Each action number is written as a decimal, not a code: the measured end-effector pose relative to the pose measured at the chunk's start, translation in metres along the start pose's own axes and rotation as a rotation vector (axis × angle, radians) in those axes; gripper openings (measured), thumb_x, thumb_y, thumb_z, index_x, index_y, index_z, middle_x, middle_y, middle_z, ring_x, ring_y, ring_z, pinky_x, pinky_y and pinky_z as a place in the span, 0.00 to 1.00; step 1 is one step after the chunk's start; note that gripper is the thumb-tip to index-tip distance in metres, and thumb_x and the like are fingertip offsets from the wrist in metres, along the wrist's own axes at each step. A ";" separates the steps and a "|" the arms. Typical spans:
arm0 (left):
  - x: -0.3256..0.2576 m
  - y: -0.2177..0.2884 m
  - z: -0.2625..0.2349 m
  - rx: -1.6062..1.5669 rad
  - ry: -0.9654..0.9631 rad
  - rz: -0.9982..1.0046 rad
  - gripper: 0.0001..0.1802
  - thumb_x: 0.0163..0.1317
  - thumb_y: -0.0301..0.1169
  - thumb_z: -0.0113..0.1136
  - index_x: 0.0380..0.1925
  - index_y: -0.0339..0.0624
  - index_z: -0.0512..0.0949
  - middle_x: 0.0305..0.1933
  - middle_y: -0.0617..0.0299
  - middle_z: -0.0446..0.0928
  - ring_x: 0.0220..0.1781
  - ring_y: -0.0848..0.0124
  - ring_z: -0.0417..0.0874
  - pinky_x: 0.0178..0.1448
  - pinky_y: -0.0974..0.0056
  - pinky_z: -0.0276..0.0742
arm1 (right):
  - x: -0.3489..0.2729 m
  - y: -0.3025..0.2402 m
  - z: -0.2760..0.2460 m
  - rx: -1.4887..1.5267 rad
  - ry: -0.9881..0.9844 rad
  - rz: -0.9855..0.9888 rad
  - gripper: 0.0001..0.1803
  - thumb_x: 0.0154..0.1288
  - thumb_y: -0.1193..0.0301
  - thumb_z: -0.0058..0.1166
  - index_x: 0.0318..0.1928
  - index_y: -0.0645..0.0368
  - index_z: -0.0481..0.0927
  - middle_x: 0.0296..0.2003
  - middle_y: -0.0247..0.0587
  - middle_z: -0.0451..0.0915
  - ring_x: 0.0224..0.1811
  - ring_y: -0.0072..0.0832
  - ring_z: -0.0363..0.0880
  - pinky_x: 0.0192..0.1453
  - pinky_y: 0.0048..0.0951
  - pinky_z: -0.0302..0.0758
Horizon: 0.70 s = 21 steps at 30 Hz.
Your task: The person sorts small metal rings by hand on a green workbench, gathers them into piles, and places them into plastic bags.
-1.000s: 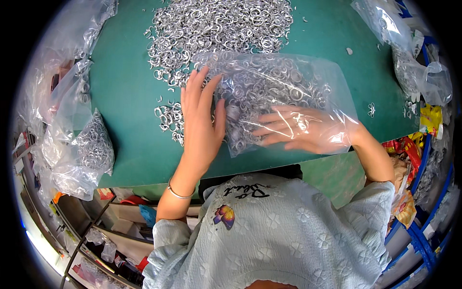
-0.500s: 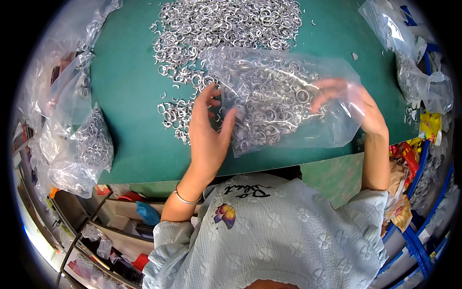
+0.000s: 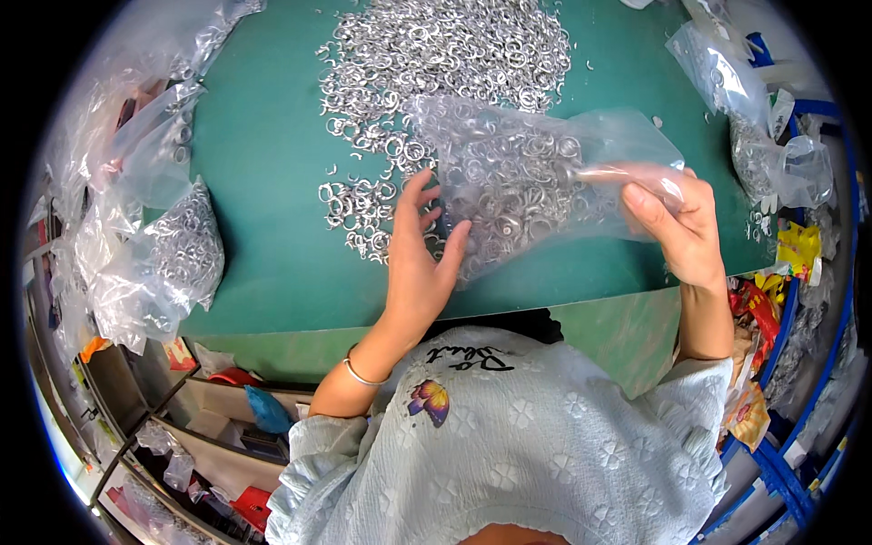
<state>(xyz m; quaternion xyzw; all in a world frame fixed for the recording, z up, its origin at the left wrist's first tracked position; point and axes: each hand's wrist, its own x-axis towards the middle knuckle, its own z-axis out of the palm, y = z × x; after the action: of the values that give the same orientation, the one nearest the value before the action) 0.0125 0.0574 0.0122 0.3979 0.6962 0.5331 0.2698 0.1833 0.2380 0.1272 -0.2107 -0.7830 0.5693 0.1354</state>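
A clear plastic bag (image 3: 518,173) holding many silver metal rings lies on the green table, its filled end toward the left. My right hand (image 3: 683,222) grips the bag's gathered right end, the thumb outside and the other fingers partly veiled by the film. At the bag's left edge is my left hand (image 3: 420,272), thumb and fingers apart, curved around loose rings and holding nothing I can see. Whether its fingertips touch the bag I cannot tell. A small group of loose rings (image 3: 359,213) lies just left of that hand.
A large heap of silver rings (image 3: 445,54) covers the far middle of the green table (image 3: 272,263). Filled plastic bags (image 3: 186,241) stand along the left edge, and another bag (image 3: 754,154) is at the right. Blue shelving (image 3: 786,331) rises beside the table's right side.
My right hand has closed on the bag's right end, which is now bunched instead of spread wide. My left hand stays open by the bag's left edge. The view has shifted slightly.
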 end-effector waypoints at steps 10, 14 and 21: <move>0.014 0.016 -0.001 -1.284 -0.293 -0.394 0.29 0.71 0.45 0.40 0.65 0.37 0.57 0.63 0.49 0.66 0.62 0.58 0.70 0.63 0.55 0.68 | 0.061 -0.099 0.038 -0.374 -0.317 -0.591 0.12 0.54 0.75 0.54 0.40 0.61 0.82 0.35 0.41 0.84 0.20 0.23 0.76 0.25 0.22 0.71; 0.034 0.001 0.008 -1.058 -0.264 -0.323 0.30 0.72 0.49 0.36 0.66 0.42 0.58 0.64 0.48 0.66 0.63 0.55 0.69 0.63 0.51 0.68 | 0.027 -0.110 0.086 -0.940 -0.481 -0.871 0.17 0.48 0.72 0.54 0.42 0.59 0.77 0.27 0.36 0.72 0.16 0.26 0.72 0.18 0.26 0.67; 0.032 0.000 0.004 -1.731 -0.198 -0.496 0.24 0.72 0.42 0.37 0.63 0.43 0.62 0.63 0.50 0.66 0.63 0.56 0.69 0.63 0.51 0.70 | 0.003 -0.098 0.096 -0.997 -0.521 -0.742 0.14 0.45 0.71 0.55 0.35 0.64 0.76 0.26 0.35 0.72 0.15 0.22 0.71 0.15 0.22 0.66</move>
<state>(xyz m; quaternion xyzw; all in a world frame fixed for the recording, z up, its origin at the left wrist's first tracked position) -0.0011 0.0862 0.0126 -0.0613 0.0911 0.7601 0.6405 0.1196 0.1333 0.1900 0.1791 -0.9798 0.0878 0.0151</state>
